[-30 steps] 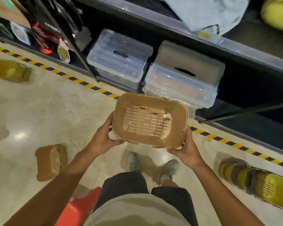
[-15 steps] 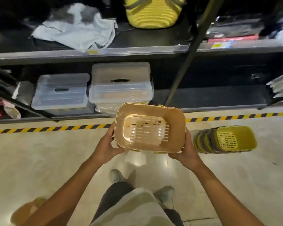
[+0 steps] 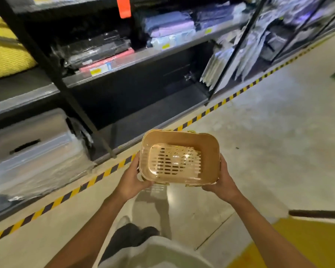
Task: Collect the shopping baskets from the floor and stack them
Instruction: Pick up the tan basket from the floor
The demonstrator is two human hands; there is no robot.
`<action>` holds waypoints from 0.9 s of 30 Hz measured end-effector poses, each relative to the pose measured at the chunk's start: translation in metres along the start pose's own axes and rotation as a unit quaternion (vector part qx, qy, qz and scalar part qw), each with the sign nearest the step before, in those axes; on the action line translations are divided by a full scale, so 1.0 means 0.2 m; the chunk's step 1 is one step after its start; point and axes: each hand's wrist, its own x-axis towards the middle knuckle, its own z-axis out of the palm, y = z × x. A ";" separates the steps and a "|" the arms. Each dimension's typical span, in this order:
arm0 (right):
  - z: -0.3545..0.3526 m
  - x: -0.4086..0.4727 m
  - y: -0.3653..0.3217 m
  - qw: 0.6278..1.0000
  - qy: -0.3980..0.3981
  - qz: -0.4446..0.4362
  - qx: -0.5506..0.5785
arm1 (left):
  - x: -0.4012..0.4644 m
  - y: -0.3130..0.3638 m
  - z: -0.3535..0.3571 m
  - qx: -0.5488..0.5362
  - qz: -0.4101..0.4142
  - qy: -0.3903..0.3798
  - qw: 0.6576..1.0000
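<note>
Basket (image 3: 207, 146), tan plastic with slotted bottom, is held open side up above the floor (image 3: 278, 132); left hand (image 3: 131, 179) and right hand (image 3: 221, 183) grip its sides with curled fingers.

A basket (image 3: 180, 157) is held above the floor (image 3: 259, 136), the left hand (image 3: 132, 180) at its left side, the right hand (image 3: 223, 182) at its right. Beyond it a striped tape line (image 3: 97, 179) runs along the foot of the shelves (image 3: 124, 60). A storage box (image 3: 31, 151) sits at the shelves' lower left.
</note>
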 end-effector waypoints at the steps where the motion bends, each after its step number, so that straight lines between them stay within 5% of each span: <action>1: -0.05 0.03 0.04 1.000 0.003 0.007 0.004 | 0.07 0.01 0.05 -0.005 0.000 -0.004 1.000; 12: -0.34 0.70 0.22 0.996 -0.023 0.056 -0.064 | 0.74 -0.06 0.22 -0.007 -0.056 -0.011 0.998; 21: -0.53 1.14 0.22 0.992 -0.098 0.071 0.020 | 1.06 0.04 0.30 0.021 -0.054 0.045 0.997; 27: -0.66 1.47 0.32 0.978 -0.198 0.067 0.016 | 1.14 0.06 0.47 0.013 -0.130 0.136 0.982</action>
